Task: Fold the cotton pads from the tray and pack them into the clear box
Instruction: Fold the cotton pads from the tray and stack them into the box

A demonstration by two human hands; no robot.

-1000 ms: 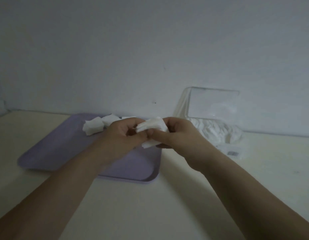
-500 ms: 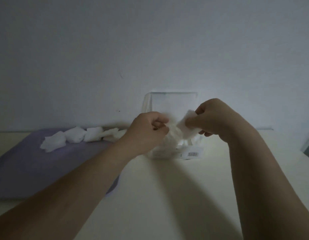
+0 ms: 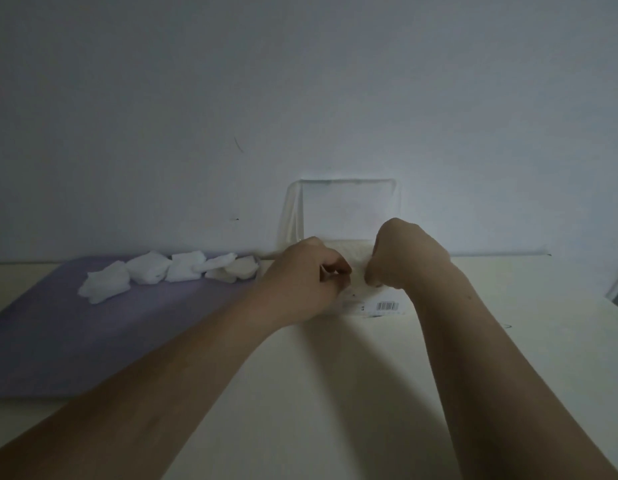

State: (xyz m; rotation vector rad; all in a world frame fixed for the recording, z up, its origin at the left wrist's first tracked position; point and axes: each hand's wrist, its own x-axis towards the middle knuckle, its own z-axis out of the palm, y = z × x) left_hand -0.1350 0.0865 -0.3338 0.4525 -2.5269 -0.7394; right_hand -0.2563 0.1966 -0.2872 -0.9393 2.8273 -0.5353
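Right hand (image 3: 404, 258) has dropped into clear plastic box (image 3: 349, 209) beside left hand (image 3: 300, 275); folded white cotton pad now hidden. Fingers curled, cannot tell whether clamped on anything. Packing underway; loose white pads (image 3: 151, 271) wait on flat lilac tray (image 3: 92, 334).

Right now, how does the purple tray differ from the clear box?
The tray is opaque purple and lies flat; the clear box is see-through, its lid standing upright. The tray's cotton pads lie in an open row; the left hand and right hand are at the box's opening. Both rest on the pale table.
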